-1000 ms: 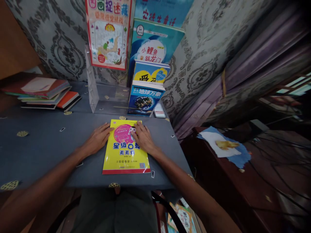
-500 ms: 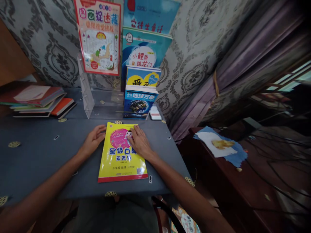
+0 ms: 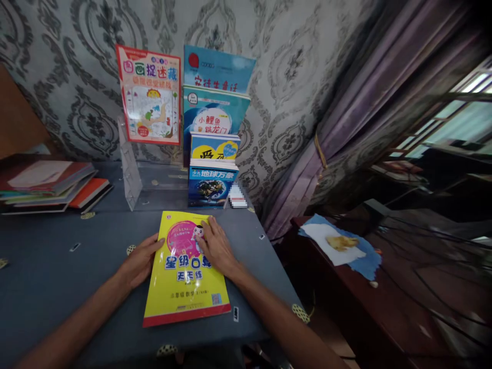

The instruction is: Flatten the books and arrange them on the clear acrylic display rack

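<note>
A yellow workbook [image 3: 192,294] with a red bottom strip and a pink circle lies face up before me on the grey-blue tabletop. My left hand [image 3: 142,259] grips its left edge, the thumb over the cover and the other fingers partly hidden beneath. On the upper right of the cover rests my right hand [image 3: 219,248], closed about that edge with its thumb on the front. Just behind the workbook stands a clear acrylic book rack [image 3: 130,171] holding a blue earth-picture book [image 3: 211,187] in its lowest front slot.
Higher in the rack are a red-bordered picture book [image 3: 151,97] and teal storybooks [image 3: 219,66]. Stacked books [image 3: 46,179] lie at the left. A white pixelated item [image 3: 238,197] is beside the rack. To the right, a dark red cabinet [image 3: 326,277] bears a blue cloth [image 3: 365,269] and cables.
My left hand has come onto the workbook's left edge, and that side looks slightly raised and turned. My right hand stays on the upper right. The camera view has tilted up.
</note>
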Tool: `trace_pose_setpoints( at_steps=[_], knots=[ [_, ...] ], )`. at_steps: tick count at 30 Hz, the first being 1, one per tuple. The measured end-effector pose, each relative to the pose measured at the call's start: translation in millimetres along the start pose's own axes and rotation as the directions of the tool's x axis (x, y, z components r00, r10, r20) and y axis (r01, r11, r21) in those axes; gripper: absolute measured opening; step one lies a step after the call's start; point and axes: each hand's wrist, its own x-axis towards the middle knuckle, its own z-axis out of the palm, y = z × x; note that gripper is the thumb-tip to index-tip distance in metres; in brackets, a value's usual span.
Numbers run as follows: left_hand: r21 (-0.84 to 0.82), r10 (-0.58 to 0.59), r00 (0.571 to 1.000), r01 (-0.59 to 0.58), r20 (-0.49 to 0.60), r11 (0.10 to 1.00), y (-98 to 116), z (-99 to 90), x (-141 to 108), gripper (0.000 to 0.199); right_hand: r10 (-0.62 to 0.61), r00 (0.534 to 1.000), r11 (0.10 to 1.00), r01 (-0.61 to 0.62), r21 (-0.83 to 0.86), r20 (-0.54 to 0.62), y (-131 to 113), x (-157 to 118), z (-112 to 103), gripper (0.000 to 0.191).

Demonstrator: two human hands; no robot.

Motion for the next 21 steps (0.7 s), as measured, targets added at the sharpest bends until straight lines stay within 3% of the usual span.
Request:
trace_pose_setpoints(
  at_steps=[5, 13, 18, 21],
  knots=[
    [-0.076, 0.028, 0.998, -0.031, -0.049, 0.997, 4, 2.1, -1, 0.039, 0.054, 0.998, 0.993, -0.052, 0.103, -0.015, 2, -3, -3, 0.062],
    [-0.074, 0.065, 0.995, -0.071, -0.076, 0.995, 11, -1.0, -2, 0.029, 0.024, 0.999, 0.985, -0.028, 0.172, 0.026, 1, -12, -5, 0.053],
    [0.006, 0.106, 0.992, -0.106, -0.066, 0.994, 4, -5.0, 3, 0.038, -0.022, 1.0, 0.989, 0.022, 0.146, 0.002, 4, -10, 0, 0.046],
    [0.138, 0.223, 0.974, -0.217, -0.028, 0.966, -4, -13.0, 10, 0.052, -0.05, 0.999, 0.996, 0.051, 0.077, -0.016, 4, -9, 0, 0.04]
  ],
)
